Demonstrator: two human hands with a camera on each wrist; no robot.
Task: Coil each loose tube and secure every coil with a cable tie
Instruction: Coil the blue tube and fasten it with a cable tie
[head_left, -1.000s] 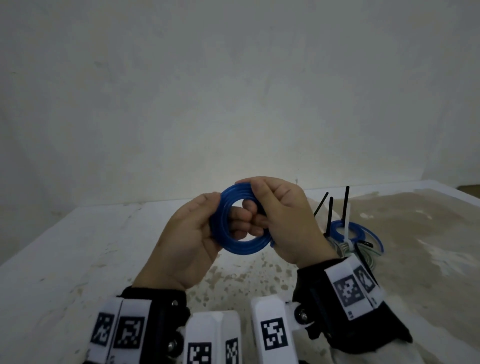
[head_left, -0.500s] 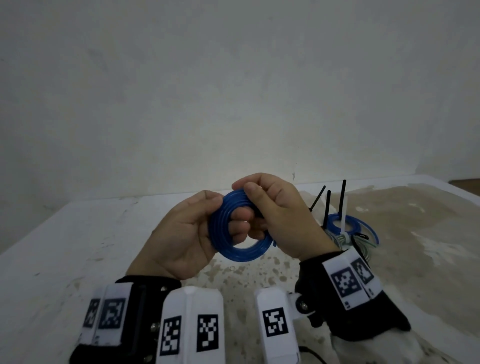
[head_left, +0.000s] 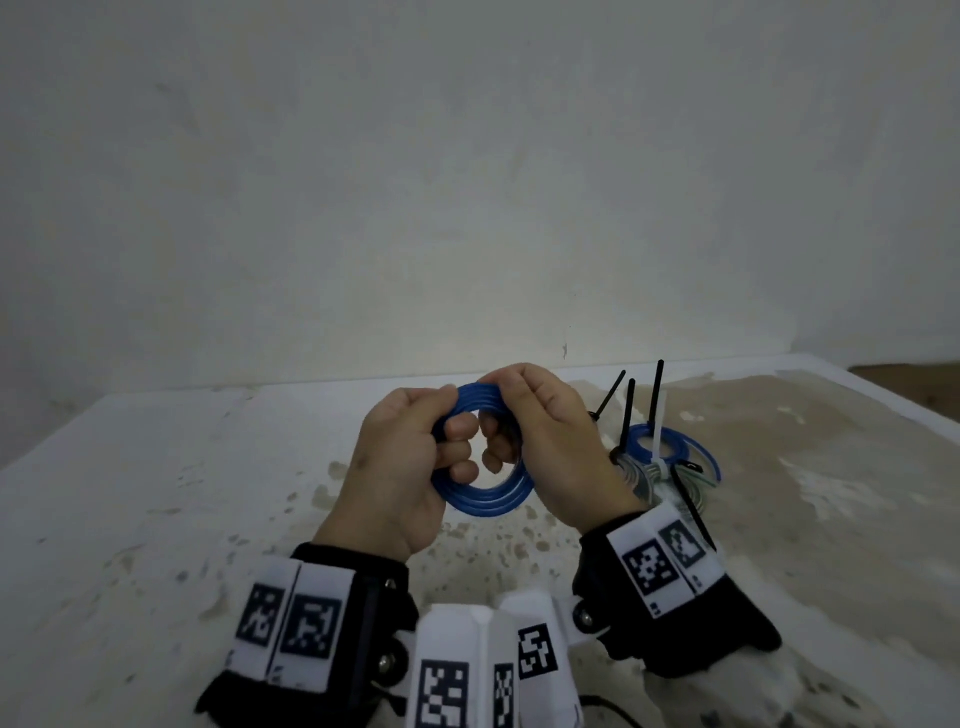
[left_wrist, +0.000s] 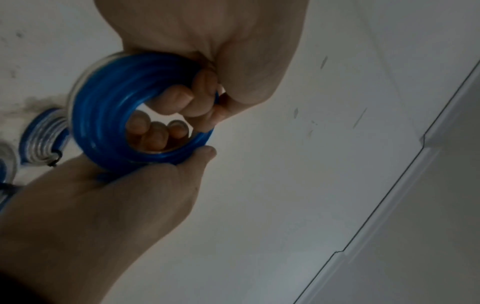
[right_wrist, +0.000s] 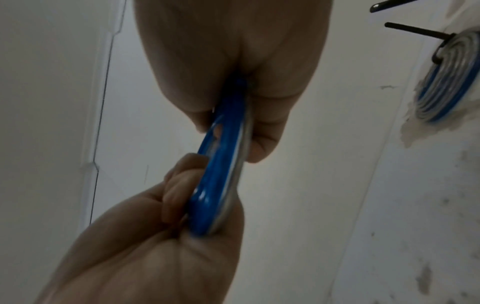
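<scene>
I hold a blue tube coil (head_left: 488, 501) of several turns in the air above the white table (head_left: 156, 493). My left hand (head_left: 415, 457) grips its left side, thumb over the top and fingers curled through the ring. My right hand (head_left: 540, 441) grips its right side, fingers also curled through the ring. The left wrist view shows the blue coil (left_wrist: 103, 102) as a ring, with fingertips (left_wrist: 179, 98) inside it. In the right wrist view the blue coil (right_wrist: 221, 174) is edge-on, pinched between both hands. I see no tie on this coil.
A pile of tied coils (head_left: 670, 457), blue and clear, lies on the table right of my right hand. Black cable tie tails (head_left: 657, 395) and a white tail (head_left: 658, 431) stick up from it. The tied coils (right_wrist: 446, 82) also show in the right wrist view. A plain wall stands behind.
Both hands have turned the coil, so its lower edge now tips toward me. My left thumb has slid onto the top of the ring. The tied coils have not moved.
</scene>
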